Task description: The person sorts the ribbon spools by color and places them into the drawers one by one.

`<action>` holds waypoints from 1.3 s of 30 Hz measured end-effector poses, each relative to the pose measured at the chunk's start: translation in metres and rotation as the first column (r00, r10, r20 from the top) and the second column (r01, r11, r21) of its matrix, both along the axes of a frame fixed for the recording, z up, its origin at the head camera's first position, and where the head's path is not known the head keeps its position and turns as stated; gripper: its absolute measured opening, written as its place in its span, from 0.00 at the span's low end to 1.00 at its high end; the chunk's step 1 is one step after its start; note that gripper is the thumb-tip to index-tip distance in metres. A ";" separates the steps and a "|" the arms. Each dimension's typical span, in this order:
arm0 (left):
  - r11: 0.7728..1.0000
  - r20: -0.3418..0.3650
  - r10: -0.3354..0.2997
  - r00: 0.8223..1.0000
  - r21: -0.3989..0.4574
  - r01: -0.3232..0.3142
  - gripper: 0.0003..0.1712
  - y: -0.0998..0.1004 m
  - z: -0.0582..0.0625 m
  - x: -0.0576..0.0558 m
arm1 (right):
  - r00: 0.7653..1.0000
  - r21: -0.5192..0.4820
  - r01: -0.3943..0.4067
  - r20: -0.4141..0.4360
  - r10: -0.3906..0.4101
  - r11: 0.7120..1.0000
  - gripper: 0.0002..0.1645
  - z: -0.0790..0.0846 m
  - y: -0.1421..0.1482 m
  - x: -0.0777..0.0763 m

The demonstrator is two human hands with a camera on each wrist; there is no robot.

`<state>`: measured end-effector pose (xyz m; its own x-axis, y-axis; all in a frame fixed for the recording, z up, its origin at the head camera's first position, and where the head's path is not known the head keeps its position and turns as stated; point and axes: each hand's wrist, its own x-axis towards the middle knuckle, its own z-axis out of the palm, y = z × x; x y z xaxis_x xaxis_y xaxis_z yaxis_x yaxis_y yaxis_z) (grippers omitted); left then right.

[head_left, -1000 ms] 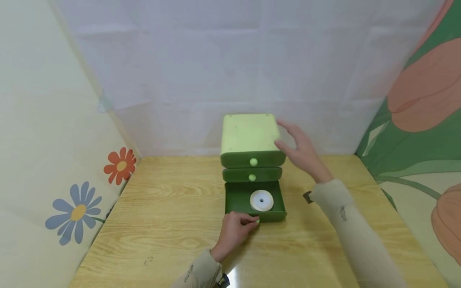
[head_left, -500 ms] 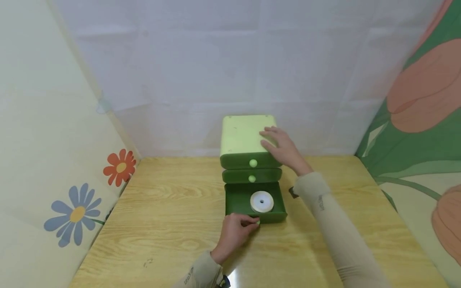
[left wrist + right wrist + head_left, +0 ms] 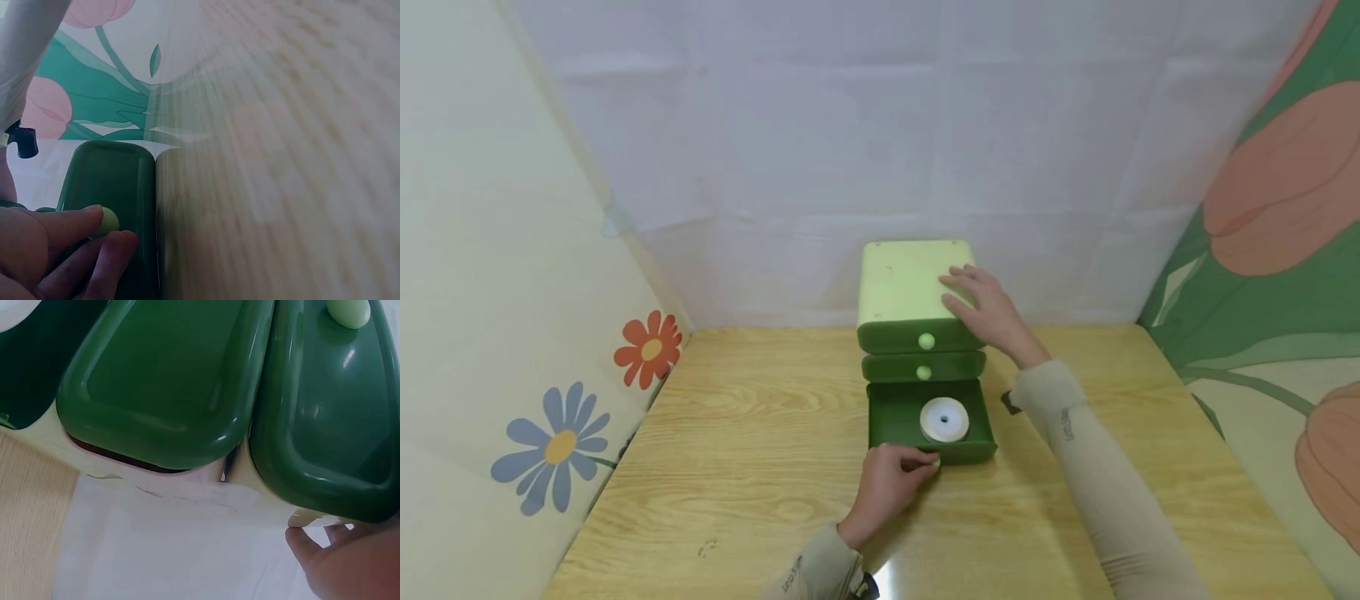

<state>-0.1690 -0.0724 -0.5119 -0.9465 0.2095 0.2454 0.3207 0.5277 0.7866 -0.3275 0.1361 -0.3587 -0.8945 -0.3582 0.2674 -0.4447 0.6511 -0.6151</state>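
Observation:
A small light green drawer cabinet (image 3: pixel 906 287) with dark green drawer fronts stands toward the back of the table. Its bottom drawer (image 3: pixel 891 417) is pulled far out, and a white spool-like disc (image 3: pixel 953 427) with a dark centre hole lies inside. My left hand (image 3: pixel 886 485) pinches that drawer's round green knob (image 3: pixel 109 222) between thumb and fingers. On the cabinet's top right edge rests my right hand (image 3: pixel 992 314), fingers spread. The middle drawer (image 3: pixel 887 367) sticks out slightly; the top drawer (image 3: pixel 891 337) looks closed.
The wood-grain table (image 3: pixel 760 433) spreads out on both sides of the cabinet. A white sheet (image 3: pixel 812 150) hangs just behind it. Flower-patterned panels stand at the left (image 3: pixel 460 250) and right (image 3: pixel 1277 350) edges.
My right hand has moved left from beside the cabinet onto its top, and has stayed there over the last half second. My left hand and the drawer have not visibly moved.

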 end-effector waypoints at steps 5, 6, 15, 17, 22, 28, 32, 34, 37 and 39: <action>1.000 -0.003 -0.012 1.000 -0.006 0.012 0.05 0.000 0.003 -0.002 | 1.000 -0.004 0.008 -0.002 -0.008 1.000 0.31 0.001 0.001 0.000; 1.000 -0.001 -0.013 1.000 -0.007 0.013 0.05 0.000 0.003 -0.002 | 1.000 0.001 0.010 -0.002 -0.010 1.000 0.31 0.001 0.001 0.000; 1.000 0.020 -0.016 1.000 -0.014 0.016 0.05 0.002 0.010 -0.011 | 1.000 0.013 0.005 -0.003 -0.005 1.000 0.31 0.003 0.001 0.002; 1.000 0.016 -0.018 1.000 -0.013 0.018 0.04 0.002 0.011 -0.014 | 1.000 0.010 0.007 -0.004 -0.007 1.000 0.31 0.003 0.001 0.002; 1.000 -0.011 -0.016 1.000 -0.016 0.016 0.04 0.002 0.011 -0.021 | 1.000 0.009 0.012 -0.002 -0.012 1.000 0.32 0.002 0.002 0.003; 1.000 -0.026 -0.006 1.000 -0.021 0.005 0.04 0.003 0.011 -0.027 | 1.000 0.013 0.008 0.012 -0.008 1.000 0.32 0.003 0.001 0.005; 1.000 -0.035 -0.006 0.999 -0.024 0.006 0.04 0.004 0.013 -0.030 | 1.000 0.015 0.010 0.010 -0.010 1.000 0.32 0.004 0.000 0.005; 0.999 -0.049 -0.007 0.999 -0.031 0.005 0.05 0.004 0.012 -0.032 | 1.000 0.017 0.011 0.007 -0.011 1.000 0.32 0.004 0.000 0.005; 0.999 -0.072 -0.003 0.997 -0.043 0.000 0.05 0.004 0.012 -0.035 | 1.000 0.018 0.013 0.003 -0.013 1.000 0.32 0.004 -0.001 0.005; 0.999 -0.084 -0.001 0.996 -0.052 -0.004 0.05 0.005 0.012 -0.036 | 1.000 0.021 0.014 0.004 -0.014 1.000 0.32 0.003 -0.001 0.005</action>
